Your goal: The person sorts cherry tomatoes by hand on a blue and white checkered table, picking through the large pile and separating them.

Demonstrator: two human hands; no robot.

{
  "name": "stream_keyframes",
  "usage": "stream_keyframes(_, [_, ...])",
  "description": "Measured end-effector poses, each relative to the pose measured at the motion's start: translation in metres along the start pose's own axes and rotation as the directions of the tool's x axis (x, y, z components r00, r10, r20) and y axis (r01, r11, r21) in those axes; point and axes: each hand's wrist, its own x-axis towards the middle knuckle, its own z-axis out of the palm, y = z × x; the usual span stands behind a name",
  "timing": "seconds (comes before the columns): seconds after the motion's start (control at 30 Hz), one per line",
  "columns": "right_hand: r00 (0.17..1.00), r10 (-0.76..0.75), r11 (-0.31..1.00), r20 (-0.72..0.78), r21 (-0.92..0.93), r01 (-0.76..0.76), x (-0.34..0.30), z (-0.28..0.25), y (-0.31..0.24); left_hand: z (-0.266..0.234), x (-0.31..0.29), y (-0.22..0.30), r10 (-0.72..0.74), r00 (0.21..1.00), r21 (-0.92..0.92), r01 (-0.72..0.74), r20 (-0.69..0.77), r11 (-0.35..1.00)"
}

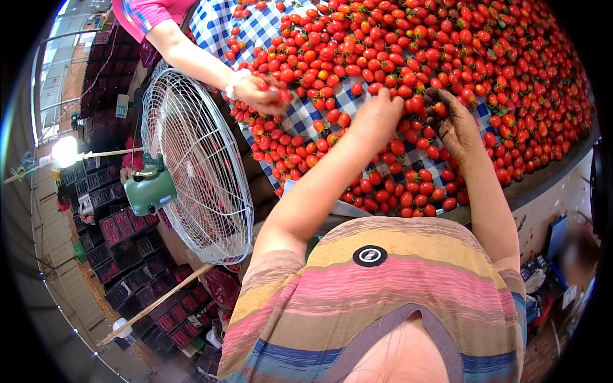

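Note:
Small red cherry tomatoes [408,57] cover much of a table with a blue-and-white checked cloth [355,96]. My left hand [380,118] is among them, its fingers bent and pinched together; what they hold, if anything, is hidden. Just to its right, my right hand [458,124], with darkened fingers, curls round a cherry tomato [440,109] between thumb and fingers. More tomatoes lie loosely between my wrists and along the near edge. Some of the tomatoes still carry green stem tops.
At the upper left, another person's hand [263,94] with a white wristband holds red tomatoes over the table. A large caged fan [198,166] stands close to the table's left side. Stacked dark crates [121,226] and a lit bulb [64,152] are farther left.

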Motion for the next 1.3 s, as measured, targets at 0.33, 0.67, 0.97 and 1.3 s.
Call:
stream_keyframes(0.33, [0.973,0.194,0.918,0.123,0.328,-0.225,-0.021,0.028,-0.001,-0.072,0.033,0.000,0.052,0.977,-0.215,-0.097,-0.207,0.972])
stream_keyframes(0.67, [0.994,0.105,0.940,-0.003,0.327,-0.099,-0.018,0.011,-0.011,-0.022,0.032,-0.026,-0.081,0.996,0.115,0.084,-0.033,0.990])
stream_keyframes(0.97, [0.984,0.176,0.968,0.032,0.178,-0.179,-0.015,0.021,0.008,-0.061,-0.002,-0.038,-0.155,0.980,-0.442,0.085,-0.124,0.893])
stream_keyframes(1.3, [0.920,0.234,0.875,0.315,0.345,-0.341,-0.017,0.020,0.008,-0.065,-0.031,-0.119,-0.363,0.907,0.103,0.390,-0.214,0.915])
